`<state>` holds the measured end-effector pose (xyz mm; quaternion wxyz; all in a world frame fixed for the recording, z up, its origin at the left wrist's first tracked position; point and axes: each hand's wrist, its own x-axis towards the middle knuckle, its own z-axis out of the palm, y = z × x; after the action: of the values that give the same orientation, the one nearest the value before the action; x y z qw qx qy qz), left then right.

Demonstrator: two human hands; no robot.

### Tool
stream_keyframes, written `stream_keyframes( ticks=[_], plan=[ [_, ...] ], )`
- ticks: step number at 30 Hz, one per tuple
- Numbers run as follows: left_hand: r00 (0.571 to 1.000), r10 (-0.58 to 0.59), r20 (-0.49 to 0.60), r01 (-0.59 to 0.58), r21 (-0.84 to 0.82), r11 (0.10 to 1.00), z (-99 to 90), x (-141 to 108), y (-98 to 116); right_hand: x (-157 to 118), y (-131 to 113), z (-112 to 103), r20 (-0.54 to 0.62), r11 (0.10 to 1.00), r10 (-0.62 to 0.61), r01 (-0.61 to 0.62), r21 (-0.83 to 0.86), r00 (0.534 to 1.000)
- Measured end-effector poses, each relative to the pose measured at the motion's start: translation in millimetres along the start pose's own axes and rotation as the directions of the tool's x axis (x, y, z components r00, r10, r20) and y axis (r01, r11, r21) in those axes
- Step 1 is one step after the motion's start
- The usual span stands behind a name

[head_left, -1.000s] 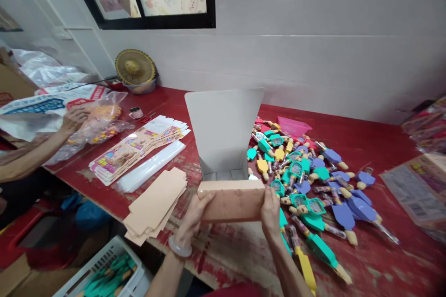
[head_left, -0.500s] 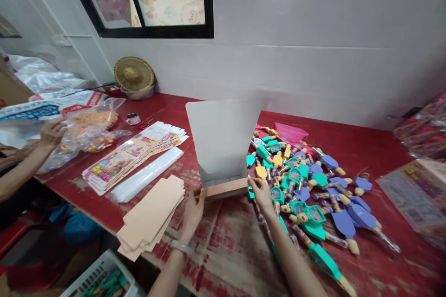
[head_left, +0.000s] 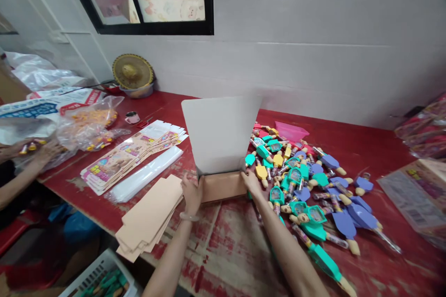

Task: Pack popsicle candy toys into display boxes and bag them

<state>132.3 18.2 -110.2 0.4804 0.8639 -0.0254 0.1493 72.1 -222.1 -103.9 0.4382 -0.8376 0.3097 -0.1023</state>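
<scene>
A cardboard box [head_left: 223, 187] with a tan front wall stands on the red table, its tall grey-white lid [head_left: 221, 134] raised at the back. My left hand [head_left: 192, 193] grips the box's left front corner, wearing a pale bracelet at the wrist. At the right front corner, my right hand [head_left: 251, 184] is closed on the same box. Tan card sheets [head_left: 151, 216] lie in a stack left of my left hand. Many toys with green, purple and yellow parts [head_left: 294, 176] are heaped to the right of the box.
Printed cards [head_left: 121, 158] and clear plastic sleeves [head_left: 148, 174] lie left on the red table [head_left: 223, 250]. Another person's hand [head_left: 49, 153] is by bagged parts [head_left: 92, 123]. A basket [head_left: 104, 271] stands below the edge; a wrapped package [head_left: 418, 190] sits right.
The box's front wall now stands more upright and shows more of its face. My hands have shifted to its corners. The other person's hand moved down-left and small parts show there.
</scene>
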Motion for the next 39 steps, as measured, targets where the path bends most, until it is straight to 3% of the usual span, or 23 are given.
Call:
stream_keyframes(
  ticks=[2,3,5,7,11,15,17,21,23,26,28,31,32,34,39],
  plan=[
    [0.986,0.165,-0.019,-0.163,0.089,0.983,-0.2,-12,12,3,-2,1,0.024,0.999,-0.011,0.012,-0.029,1.0],
    [0.961,0.274,0.038,-0.277,0.139,0.951,1.3,-18,18,4,-3,2,0.026,0.999,-0.016,0.017,-0.042,1.0],
    [0.866,0.449,0.221,-0.49,0.198,0.849,8.4,-27,29,6,-3,4,0.014,0.998,-0.022,0.023,-0.067,1.0],
    [0.805,0.482,0.345,-0.568,0.217,0.794,19.4,-27,35,5,-3,5,0.005,0.996,-0.033,0.033,-0.086,0.999],
    [0.797,0.444,0.41,-0.571,0.267,0.777,38.7,-14,32,-4,3,2,0.057,0.99,-0.108,0.113,-0.087,0.993],
    [0.743,0.45,0.496,-0.614,0.238,0.753,48.6,-13,14,-13,13,-25,0.12,0.975,-0.178,0.192,-0.113,0.977],
    [0.734,0.452,0.507,-0.62,0.229,0.751,52.6,-20,3,-9,18,-48,0.088,0.971,-0.156,0.169,-0.17,0.984],
    [0.771,0.437,0.464,-0.586,0.247,0.772,57.4,-35,-10,11,26,-82,-0.084,0.938,-0.047,0.015,-0.347,0.995],
    [0.787,0.428,0.444,-0.568,0.252,0.784,56.8,-39,-11,15,30,-81,-0.116,0.908,0.006,-0.054,-0.415,0.993],
    [0.791,0.44,0.425,-0.569,0.245,0.785,52.7,-41,-10,10,38,-62,-0.099,0.881,0.028,-0.072,-0.467,0.995],
    [0.746,0.487,0.454,-0.622,0.215,0.753,49.2,-41,-9,4,40,-50,-0.094,0.879,-0.001,-0.044,-0.474,0.996],
    [0.631,0.561,0.536,-0.723,0.143,0.676,46.2,-39,-8,-4,39,-53,-0.096,0.895,-0.046,-0.001,-0.447,0.994],
    [0.606,0.572,0.552,-0.741,0.129,0.66,46.4,-39,-9,-6,38,-62,-0.099,0.905,-0.067,0.019,-0.425,0.993],
    [0.596,0.577,0.558,-0.75,0.13,0.649,49.4,-41,-10,-14,34,-90,-0.119,0.924,-0.125,0.072,-0.376,0.985],
    [0.664,0.551,0.506,-0.707,0.187,0.682,69.4,-54,-7,-60,9,-167,-0.324,0.942,-0.235,0.132,-0.308,0.917]
  ],
)
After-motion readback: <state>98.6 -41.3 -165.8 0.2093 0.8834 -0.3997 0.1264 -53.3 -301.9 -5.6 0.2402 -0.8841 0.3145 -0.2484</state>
